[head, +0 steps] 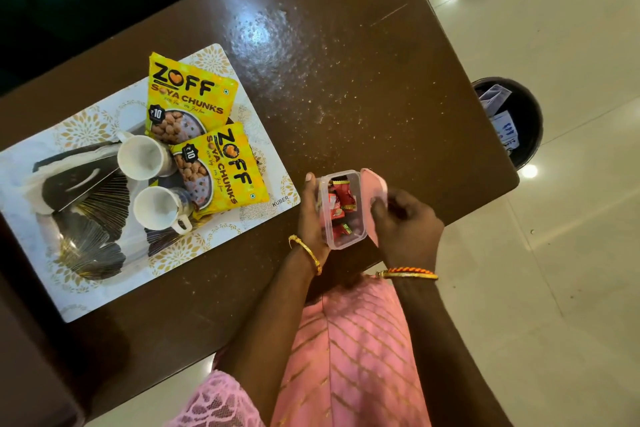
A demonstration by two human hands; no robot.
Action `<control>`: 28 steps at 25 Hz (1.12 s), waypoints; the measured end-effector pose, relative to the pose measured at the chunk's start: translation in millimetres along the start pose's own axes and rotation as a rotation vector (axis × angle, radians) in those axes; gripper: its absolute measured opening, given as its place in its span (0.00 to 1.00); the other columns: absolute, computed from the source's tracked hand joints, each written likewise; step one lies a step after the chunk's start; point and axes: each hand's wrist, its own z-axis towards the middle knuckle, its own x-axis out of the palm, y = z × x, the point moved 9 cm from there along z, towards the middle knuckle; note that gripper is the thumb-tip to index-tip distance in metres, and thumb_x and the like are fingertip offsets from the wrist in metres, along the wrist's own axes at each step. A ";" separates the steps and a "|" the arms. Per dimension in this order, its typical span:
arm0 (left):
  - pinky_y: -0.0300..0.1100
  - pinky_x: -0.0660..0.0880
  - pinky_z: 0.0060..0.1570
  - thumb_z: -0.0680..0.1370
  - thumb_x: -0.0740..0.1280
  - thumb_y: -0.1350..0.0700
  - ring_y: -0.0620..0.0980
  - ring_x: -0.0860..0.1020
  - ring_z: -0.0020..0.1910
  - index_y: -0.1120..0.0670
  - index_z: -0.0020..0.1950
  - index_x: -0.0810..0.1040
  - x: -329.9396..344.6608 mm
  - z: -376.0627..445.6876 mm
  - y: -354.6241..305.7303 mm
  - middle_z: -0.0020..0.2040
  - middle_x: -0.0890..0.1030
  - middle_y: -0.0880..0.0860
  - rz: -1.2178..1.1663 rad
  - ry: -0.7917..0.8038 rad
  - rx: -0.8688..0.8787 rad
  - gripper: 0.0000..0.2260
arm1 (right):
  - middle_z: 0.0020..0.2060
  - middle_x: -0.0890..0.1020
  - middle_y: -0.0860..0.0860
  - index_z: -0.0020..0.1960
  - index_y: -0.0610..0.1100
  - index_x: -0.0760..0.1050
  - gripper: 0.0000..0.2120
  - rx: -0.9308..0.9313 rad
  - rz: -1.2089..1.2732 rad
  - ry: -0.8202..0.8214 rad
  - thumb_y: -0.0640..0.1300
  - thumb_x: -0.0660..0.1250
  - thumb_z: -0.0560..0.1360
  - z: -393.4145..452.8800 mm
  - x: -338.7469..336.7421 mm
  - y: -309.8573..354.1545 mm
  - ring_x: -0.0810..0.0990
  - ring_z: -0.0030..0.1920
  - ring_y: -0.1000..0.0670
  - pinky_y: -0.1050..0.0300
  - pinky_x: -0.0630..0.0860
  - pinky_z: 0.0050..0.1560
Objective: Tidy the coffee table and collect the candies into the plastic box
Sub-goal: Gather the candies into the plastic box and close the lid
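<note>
1. Far left of both hands, a pale placemat (221, 236) with gold flower prints and a dark fan-like pattern lies on the brown coffee table (363, 80); the word KUBER shows at the mat's corner nearest the left fingers
2. On the mat stand two white mugs (143, 157), one above the other in the view, mouths toward the camera, and two yellow ZOFF soya chunks packets (188, 97) that overlap; the lower packet's corner lies just left of the left fingertips
3. The table top is glossy dark brown, speckled with pale crumbs or flecks beyond the fingers, with a bright light reflection further out
4. The left hand (311, 215), gold bangle on the wrist, curls round the left side of the clear plastic box (343, 210), one fingertip showing at the box's far corner; the fingers are closed enough to grip the box wall
5. The box sits near the table's near edge, between the two hands, and holds red-wrapped candies (344, 199)
6. The right hand (405, 222), with orange and gold bangles on the wrist, pinches the pink lid (375, 198), which stands tilted on edge along the box's right side, not seated on it
7. Right of the right fingers, past the table edge, is shiny cream tile floor with light spots, and a dark round bin (519, 121) holding papers, partly hidden under the table
8. Below the hands, pink clothing with gold lines fills the view
</note>
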 end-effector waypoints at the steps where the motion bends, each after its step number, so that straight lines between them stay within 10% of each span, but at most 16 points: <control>1: 0.52 0.75 0.56 0.76 0.51 0.35 0.55 0.79 0.53 0.54 0.68 0.71 1.4 -1.3 -0.1 0.56 0.79 0.57 -0.008 -0.011 0.014 0.31 | 0.49 0.85 0.45 0.55 0.40 0.80 0.12 -0.026 0.003 0.010 0.41 0.69 0.72 -6.4 2.2 7.1 0.80 0.39 0.58 0.78 0.71 0.38; 7: 0.52 0.72 0.59 0.75 0.56 0.36 0.57 0.76 0.57 0.58 0.67 0.72 1.9 -5.0 -3.4 0.58 0.77 0.60 -0.092 -0.053 0.031 0.31 | 0.64 0.77 0.44 0.61 0.42 0.77 0.19 -0.144 -0.074 0.160 0.45 0.71 0.71 -22.8 30.2 34.0 0.76 0.63 0.45 0.47 0.77 0.60; 12: 0.51 0.76 0.53 0.76 0.54 0.36 0.55 0.78 0.53 0.54 0.59 0.77 -4.9 -1.0 -5.8 0.53 0.80 0.56 -0.105 -0.040 0.034 0.26 | 0.66 0.75 0.46 0.62 0.44 0.76 0.19 -0.178 -0.095 0.248 0.45 0.69 0.72 -19.4 42.2 33.1 0.72 0.66 0.48 0.78 0.67 0.48; 18: 0.48 0.79 0.52 0.75 0.57 0.37 0.52 0.84 0.47 0.52 0.45 0.85 -15.6 -2.4 -5.4 0.46 0.86 0.54 -0.093 -0.092 0.072 0.23 | 0.64 0.77 0.45 0.60 0.43 0.78 0.17 -0.159 -0.079 0.222 0.44 0.70 0.71 -17.6 45.5 33.0 0.74 0.65 0.48 0.66 0.66 0.58; 23: 0.60 0.67 0.68 0.74 0.59 0.37 0.62 0.75 0.64 0.59 0.64 0.75 -22.8 -3.8 -8.8 0.65 0.76 0.64 -0.051 -0.165 0.070 0.30 | 0.59 0.81 0.45 0.57 0.42 0.79 0.16 -0.136 -0.025 0.220 0.43 0.72 0.70 -14.3 48.8 33.8 0.79 0.58 0.48 0.51 0.76 0.62; 28: 0.61 0.67 0.68 0.74 0.57 0.36 0.65 0.73 0.65 0.61 0.64 0.75 -24.2 -3.0 -9.8 0.65 0.74 0.67 0.023 -0.156 0.019 0.32 | 0.54 0.83 0.45 0.55 0.44 0.80 0.15 -0.114 -0.098 0.288 0.45 0.72 0.70 -5.8 60.9 30.5 0.82 0.50 0.48 0.58 0.77 0.52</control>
